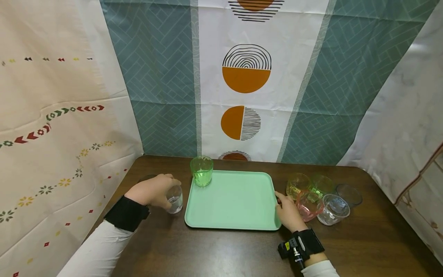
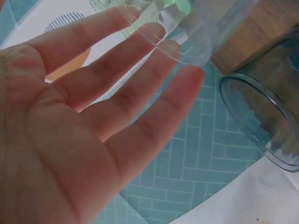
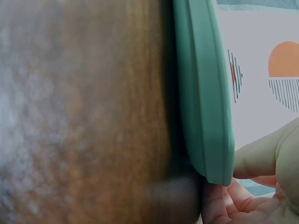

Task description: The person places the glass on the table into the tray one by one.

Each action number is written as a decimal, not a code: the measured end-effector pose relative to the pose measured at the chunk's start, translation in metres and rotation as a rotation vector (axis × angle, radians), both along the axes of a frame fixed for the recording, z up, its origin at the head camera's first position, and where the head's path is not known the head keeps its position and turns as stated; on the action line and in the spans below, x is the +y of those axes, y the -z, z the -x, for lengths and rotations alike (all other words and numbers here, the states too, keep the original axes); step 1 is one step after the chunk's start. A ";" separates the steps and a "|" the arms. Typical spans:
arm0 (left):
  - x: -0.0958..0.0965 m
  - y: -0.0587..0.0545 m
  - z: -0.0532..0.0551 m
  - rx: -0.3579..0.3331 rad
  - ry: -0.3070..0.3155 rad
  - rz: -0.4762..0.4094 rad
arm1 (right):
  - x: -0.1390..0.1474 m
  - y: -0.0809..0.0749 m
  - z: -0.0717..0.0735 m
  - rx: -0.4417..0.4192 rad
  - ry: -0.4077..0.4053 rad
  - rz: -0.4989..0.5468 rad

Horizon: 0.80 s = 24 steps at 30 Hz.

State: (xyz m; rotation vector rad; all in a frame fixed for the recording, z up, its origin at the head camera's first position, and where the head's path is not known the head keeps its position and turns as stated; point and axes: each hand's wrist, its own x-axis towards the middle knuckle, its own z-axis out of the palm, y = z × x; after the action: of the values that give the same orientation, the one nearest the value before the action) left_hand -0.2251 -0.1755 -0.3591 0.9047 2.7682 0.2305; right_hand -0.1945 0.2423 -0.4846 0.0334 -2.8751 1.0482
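One mint tray [image 1: 238,200] on the brown table [image 1: 173,246] is my dial, read over the remote feed: its middle the centre, 12 o'clock toward the patterned cloth [image 1: 164,88].

Between 9 and 10, farthest left: a smoky glass [image 2: 266,107], mostly hidden behind the left hand in my head view.

At 9, off the tray: the left hand [image 1: 152,191] holds a clear tumbler [image 1: 175,201] between thumb and fingers. Left wrist view: four fingers long and slightly spread, tips at the tumbler's rim; thumb out of sight there, so I cannot tell how firm the hold is.

At 10, on the tray's corner: a green glass [image 1: 202,173], upright.

At 3: the right hand [image 1: 290,211] pinches the tray's edge, thumb visible in the right wrist view.

Beyond it, still toward 3, I log a cluster, clockwise on its own dial: yellow glass [image 1: 294,187] at 10, lime glass [image 1: 322,182] at 12, dark glass [image 1: 351,196] at 3, clear cup [image 1: 330,215] at 5, pink glass [image 1: 307,211] at 8.
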 end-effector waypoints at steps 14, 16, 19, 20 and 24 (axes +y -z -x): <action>0.011 0.003 0.011 0.046 0.006 -0.006 | 0.001 0.000 0.001 0.000 0.002 0.014; 0.013 0.003 0.011 0.047 0.010 -0.016 | 0.001 0.000 0.001 -0.002 0.004 0.010; 0.015 0.002 0.011 0.049 0.007 -0.023 | 0.000 0.000 0.001 -0.001 0.007 0.008; 0.016 0.002 0.011 0.053 0.007 -0.024 | 0.000 0.000 0.001 0.000 0.006 0.008; 0.020 0.002 0.013 0.075 0.026 -0.031 | 0.000 0.000 0.000 0.008 0.006 0.002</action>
State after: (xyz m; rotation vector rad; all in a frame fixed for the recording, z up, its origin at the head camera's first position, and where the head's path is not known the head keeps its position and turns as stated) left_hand -0.2378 -0.1558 -0.3615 0.9753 2.8263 0.2400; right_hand -0.1945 0.2419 -0.4844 0.0289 -2.8654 1.0481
